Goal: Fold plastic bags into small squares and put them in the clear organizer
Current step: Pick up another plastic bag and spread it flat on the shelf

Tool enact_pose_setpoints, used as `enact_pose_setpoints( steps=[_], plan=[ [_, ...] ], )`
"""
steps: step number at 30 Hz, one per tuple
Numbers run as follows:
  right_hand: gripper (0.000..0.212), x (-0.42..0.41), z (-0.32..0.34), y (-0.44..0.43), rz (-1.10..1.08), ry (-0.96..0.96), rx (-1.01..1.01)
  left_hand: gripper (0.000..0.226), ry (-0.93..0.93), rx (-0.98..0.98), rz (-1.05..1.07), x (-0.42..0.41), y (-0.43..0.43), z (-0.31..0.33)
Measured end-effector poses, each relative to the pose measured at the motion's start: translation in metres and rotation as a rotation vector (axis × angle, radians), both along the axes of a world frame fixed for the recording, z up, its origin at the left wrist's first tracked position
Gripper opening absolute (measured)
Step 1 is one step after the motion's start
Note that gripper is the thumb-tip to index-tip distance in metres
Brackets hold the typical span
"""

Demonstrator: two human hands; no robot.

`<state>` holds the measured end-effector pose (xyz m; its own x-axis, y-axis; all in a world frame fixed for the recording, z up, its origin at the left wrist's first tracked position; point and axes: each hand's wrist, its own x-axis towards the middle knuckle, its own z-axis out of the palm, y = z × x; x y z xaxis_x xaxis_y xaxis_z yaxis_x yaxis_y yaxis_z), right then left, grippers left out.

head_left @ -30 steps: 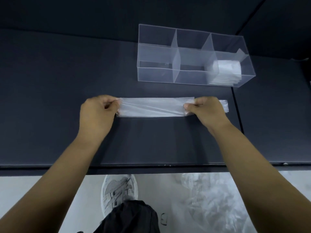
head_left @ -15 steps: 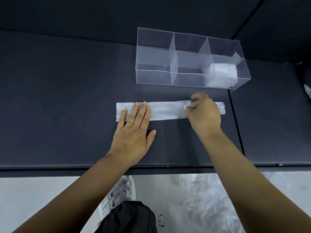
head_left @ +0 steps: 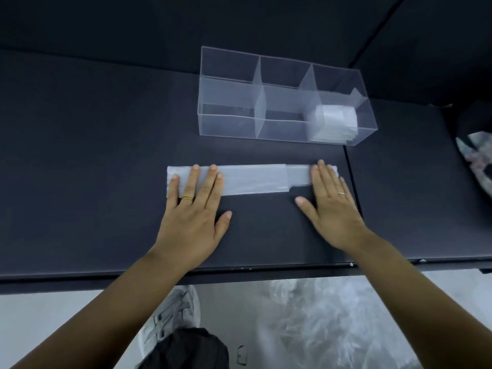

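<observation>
A plastic bag (head_left: 253, 179), folded into a long narrow strip, lies flat on the dark table (head_left: 80, 155). My left hand (head_left: 195, 209) presses its left end with straight fingers. My right hand (head_left: 331, 206) lies flat on the strip's narrower right end, fingers straight. Behind the strip stands the clear organizer (head_left: 229, 123) with several compartments. Its front right compartment holds a stack of folded bag squares (head_left: 334, 123).
Below the table's front edge (head_left: 239, 270), a heap of loose plastic bags (head_left: 332, 320) lies on the floor at the right, beside my shoe (head_left: 173, 312). A seam in the table top (head_left: 351, 182) runs just right of my right hand. A patterned object (head_left: 476, 158) sits at the far right edge.
Both hands let go of the pinched strip ends and now lie flat on the strip. The right hand shifted right to the strip's end.
</observation>
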<state>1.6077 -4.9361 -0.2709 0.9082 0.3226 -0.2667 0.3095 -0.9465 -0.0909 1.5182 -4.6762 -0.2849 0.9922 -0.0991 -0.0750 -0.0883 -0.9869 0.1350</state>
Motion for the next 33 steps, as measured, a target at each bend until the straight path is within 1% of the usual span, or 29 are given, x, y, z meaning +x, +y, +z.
enact_pose_setpoints(
  steps=[3,5,7,9,11,13,15,17,19,21,22,24,26,28,30,31,33],
  plan=[
    [0.069,0.010,0.005,-0.023,-0.070,0.008,0.020,0.070,-0.004,0.007,-0.002,0.000,0.000,-0.001],
    [0.057,0.018,0.008,-0.025,-0.131,-0.027,0.159,0.070,-0.005,0.003,0.002,0.000,0.000,0.000],
    [0.041,0.027,0.012,-0.024,-0.207,-0.134,0.310,0.070,-0.010,0.000,0.002,0.001,-0.001,0.000],
    [0.027,0.037,0.016,-0.023,-0.270,-0.191,0.355,0.070,-0.005,-0.001,0.000,0.001,0.000,0.000],
    [0.014,0.044,0.017,-0.020,-0.310,-0.153,0.379,0.071,-0.002,-0.003,-0.001,0.001,0.000,0.000],
    [0.006,0.048,0.016,-0.019,-0.287,-0.125,0.393,0.071,0.003,-0.007,-0.008,0.001,0.001,0.000],
    [0.009,0.048,0.016,-0.021,-0.257,-0.118,0.406,0.072,0.018,-0.005,-0.021,0.001,0.002,0.000],
    [0.010,0.043,0.022,-0.026,-0.336,-0.058,0.506,0.073,0.032,-0.004,-0.049,0.004,0.008,-0.001],
    [0.013,0.032,0.032,-0.031,-0.476,0.088,0.706,0.075,0.032,-0.023,-0.094,0.010,0.019,-0.002],
    [0.017,0.015,0.041,-0.036,-0.611,0.256,0.870,0.076,0.028,-0.118,-0.125,0.017,0.029,0.001],
    [0.021,0.005,0.046,-0.039,-0.673,0.349,0.904,0.074,0.014,-0.182,-0.131,0.020,0.030,0.004],
    [0.028,-0.019,0.055,-0.042,-0.773,0.526,0.906,0.072,-0.032,-0.285,-0.168,0.022,0.018,0.013],
    [0.031,-0.043,0.064,-0.043,-0.830,0.641,0.892,0.075,-0.033,-0.354,-0.262,0.015,-0.012,0.021],
    [0.033,-0.062,0.077,-0.041,-0.832,0.699,0.884,0.083,0.007,-0.422,-0.366,0.002,-0.050,0.025],
    [0.038,-0.075,0.092,-0.035,-0.801,0.768,0.939,0.083,0.031,-0.472,-0.408,-0.011,-0.083,0.027],
    [0.043,-0.079,0.099,-0.031,-0.783,0.804,0.987,0.078,0.013,-0.518,-0.401,-0.016,-0.094,0.028],
    [0.046,-0.082,0.113,-0.021,-0.683,0.836,1.063,0.061,-0.077,-0.669,-0.330,-0.022,-0.104,0.036]
  ],
)
